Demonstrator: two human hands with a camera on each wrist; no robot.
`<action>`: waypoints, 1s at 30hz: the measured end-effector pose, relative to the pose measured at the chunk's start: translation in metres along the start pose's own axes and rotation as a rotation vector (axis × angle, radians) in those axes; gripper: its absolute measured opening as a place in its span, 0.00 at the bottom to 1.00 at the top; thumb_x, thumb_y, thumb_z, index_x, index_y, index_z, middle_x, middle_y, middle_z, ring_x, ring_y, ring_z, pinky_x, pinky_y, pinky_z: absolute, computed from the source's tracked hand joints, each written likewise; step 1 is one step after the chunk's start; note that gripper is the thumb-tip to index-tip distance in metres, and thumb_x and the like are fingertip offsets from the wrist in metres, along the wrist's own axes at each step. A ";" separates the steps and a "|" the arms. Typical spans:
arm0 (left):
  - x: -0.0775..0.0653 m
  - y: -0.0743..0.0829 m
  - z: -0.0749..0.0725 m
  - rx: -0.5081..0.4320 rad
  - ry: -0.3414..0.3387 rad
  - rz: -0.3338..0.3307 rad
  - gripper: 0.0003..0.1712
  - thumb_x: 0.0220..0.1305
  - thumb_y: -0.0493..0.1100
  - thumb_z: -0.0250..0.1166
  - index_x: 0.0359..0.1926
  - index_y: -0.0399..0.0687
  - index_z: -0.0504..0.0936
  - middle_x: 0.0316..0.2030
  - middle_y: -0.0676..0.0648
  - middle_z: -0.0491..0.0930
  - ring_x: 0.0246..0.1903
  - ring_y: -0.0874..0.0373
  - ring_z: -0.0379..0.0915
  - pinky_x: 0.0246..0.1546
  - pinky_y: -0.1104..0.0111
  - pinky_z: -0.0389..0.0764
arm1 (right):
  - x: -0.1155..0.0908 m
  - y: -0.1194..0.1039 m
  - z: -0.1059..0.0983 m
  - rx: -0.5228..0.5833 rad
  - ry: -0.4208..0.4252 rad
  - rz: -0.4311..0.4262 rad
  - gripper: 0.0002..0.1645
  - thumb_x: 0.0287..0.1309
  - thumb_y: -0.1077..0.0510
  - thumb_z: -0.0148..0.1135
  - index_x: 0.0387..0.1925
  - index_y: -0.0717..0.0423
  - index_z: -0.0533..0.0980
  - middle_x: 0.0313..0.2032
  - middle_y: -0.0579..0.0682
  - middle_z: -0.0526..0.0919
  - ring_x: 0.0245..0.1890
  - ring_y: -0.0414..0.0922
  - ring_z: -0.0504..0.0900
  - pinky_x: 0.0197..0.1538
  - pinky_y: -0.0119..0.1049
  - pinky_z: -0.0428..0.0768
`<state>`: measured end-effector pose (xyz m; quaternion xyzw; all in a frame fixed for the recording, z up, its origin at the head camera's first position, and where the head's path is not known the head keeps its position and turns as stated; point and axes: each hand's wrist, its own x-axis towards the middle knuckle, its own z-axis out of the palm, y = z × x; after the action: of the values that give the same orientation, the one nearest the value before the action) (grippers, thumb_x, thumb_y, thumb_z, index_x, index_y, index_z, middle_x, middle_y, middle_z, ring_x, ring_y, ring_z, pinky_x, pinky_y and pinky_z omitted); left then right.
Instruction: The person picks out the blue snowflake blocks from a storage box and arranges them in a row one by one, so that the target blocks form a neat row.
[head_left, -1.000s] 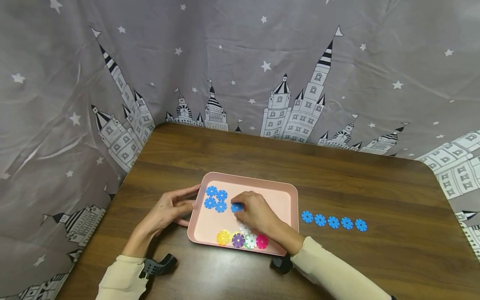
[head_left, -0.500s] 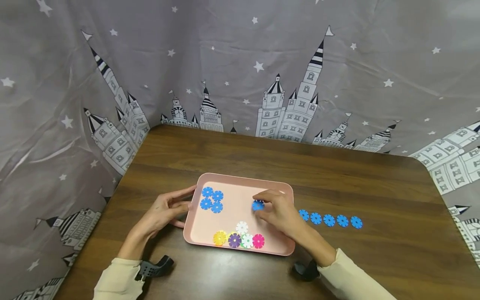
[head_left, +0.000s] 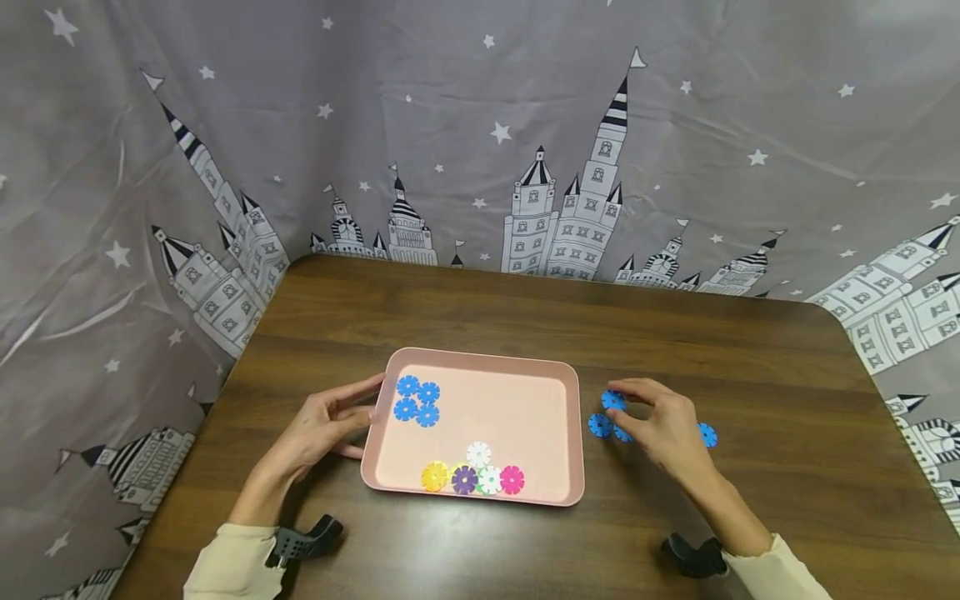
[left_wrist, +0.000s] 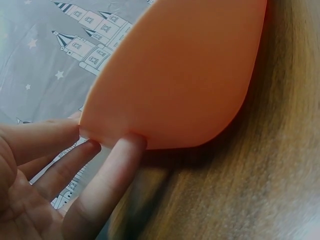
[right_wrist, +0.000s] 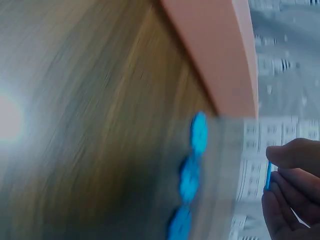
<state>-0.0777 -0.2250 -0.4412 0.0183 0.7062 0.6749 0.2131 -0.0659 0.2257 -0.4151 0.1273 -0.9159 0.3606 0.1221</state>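
A pink tray (head_left: 480, 357) lies on the wooden table. My left hand (head_left: 318, 427) rests on its left end; in the left wrist view nearly straight fingers (left_wrist: 107, 185) touch the outer wall and rim. Just right of the tray, my right hand (head_left: 663, 429) pinches a blue snowflake disc (head_left: 613, 401) between thumb and fingertips. The held disc shows edge-on as a thin blue strip (right_wrist: 268, 176) in the right wrist view. Below it runs a row of blue discs (head_left: 599, 425), partly hidden by the hand. Several blue discs (head_left: 417, 401) sit together in the tray's upper left.
Along the tray's near side lie yellow (head_left: 434, 477), purple (head_left: 464, 480), white (head_left: 478, 454) and pink (head_left: 512, 480) snowflake discs, some overlapping. The row's rightmost blue disc (head_left: 707, 435) shows past the right hand. A grey castle-print curtain (head_left: 480, 133) hangs behind the table (head_left: 465, 312).
My right hand has carried the blue disc rightward from inside the tray, over its right rim, to above the row on the table. The left hand stays at the tray's end.
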 end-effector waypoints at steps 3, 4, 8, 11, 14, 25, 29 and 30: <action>0.000 0.000 0.000 -0.005 -0.011 0.013 0.36 0.66 0.33 0.64 0.73 0.39 0.62 0.71 0.35 0.58 0.50 0.51 0.79 0.33 0.47 0.86 | -0.009 0.017 -0.015 -0.048 0.033 0.053 0.21 0.44 0.70 0.76 0.45 0.62 0.84 0.43 0.55 0.86 0.41 0.53 0.86 0.43 0.46 0.85; 0.000 0.001 0.000 -0.004 -0.011 0.013 0.36 0.66 0.33 0.64 0.73 0.38 0.62 0.71 0.35 0.58 0.50 0.51 0.79 0.33 0.48 0.86 | -0.013 0.023 -0.019 -0.057 0.034 0.078 0.21 0.45 0.70 0.76 0.45 0.63 0.84 0.43 0.56 0.86 0.41 0.53 0.86 0.42 0.43 0.86; -0.002 0.002 0.000 -0.003 -0.014 0.016 0.37 0.66 0.33 0.64 0.73 0.37 0.61 0.71 0.33 0.58 0.50 0.50 0.79 0.32 0.48 0.86 | -0.027 0.044 -0.036 -0.119 0.038 0.205 0.20 0.49 0.65 0.75 0.47 0.62 0.83 0.45 0.59 0.85 0.43 0.57 0.85 0.38 0.27 0.83; -0.002 0.002 -0.001 0.003 -0.012 0.011 0.37 0.66 0.34 0.65 0.73 0.38 0.61 0.71 0.34 0.59 0.50 0.51 0.79 0.32 0.48 0.86 | -0.037 0.059 -0.048 -0.182 0.063 0.266 0.20 0.50 0.63 0.75 0.47 0.60 0.84 0.46 0.60 0.85 0.43 0.58 0.84 0.36 0.26 0.79; -0.001 0.002 0.000 0.008 -0.008 0.008 0.37 0.65 0.34 0.65 0.73 0.38 0.61 0.71 0.34 0.59 0.49 0.52 0.80 0.32 0.48 0.86 | -0.044 0.072 -0.061 -0.221 0.101 0.296 0.20 0.49 0.63 0.75 0.47 0.61 0.84 0.44 0.62 0.85 0.43 0.60 0.83 0.42 0.42 0.79; 0.000 0.001 0.001 0.018 0.006 -0.009 0.37 0.66 0.34 0.65 0.73 0.41 0.62 0.72 0.35 0.58 0.51 0.48 0.79 0.33 0.47 0.86 | -0.067 0.097 -0.077 -0.243 0.107 0.417 0.21 0.52 0.63 0.74 0.48 0.67 0.82 0.46 0.67 0.83 0.47 0.65 0.80 0.49 0.60 0.75; 0.000 0.000 0.001 0.009 0.002 -0.005 0.37 0.66 0.34 0.64 0.73 0.40 0.62 0.72 0.35 0.58 0.50 0.50 0.79 0.34 0.47 0.86 | -0.073 0.101 -0.075 -0.250 0.115 0.426 0.20 0.51 0.64 0.74 0.47 0.67 0.82 0.44 0.67 0.84 0.47 0.65 0.81 0.50 0.60 0.75; 0.000 0.000 0.001 0.008 0.001 -0.002 0.37 0.66 0.34 0.64 0.73 0.40 0.62 0.72 0.35 0.58 0.50 0.50 0.80 0.33 0.47 0.86 | -0.073 0.101 -0.075 -0.248 0.122 0.427 0.20 0.50 0.64 0.74 0.46 0.68 0.82 0.44 0.68 0.84 0.47 0.66 0.80 0.50 0.60 0.75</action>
<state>-0.0778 -0.2239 -0.4414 0.0179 0.7090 0.6720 0.2132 -0.0199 0.3596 -0.4490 -0.1069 -0.9501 0.2702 0.1131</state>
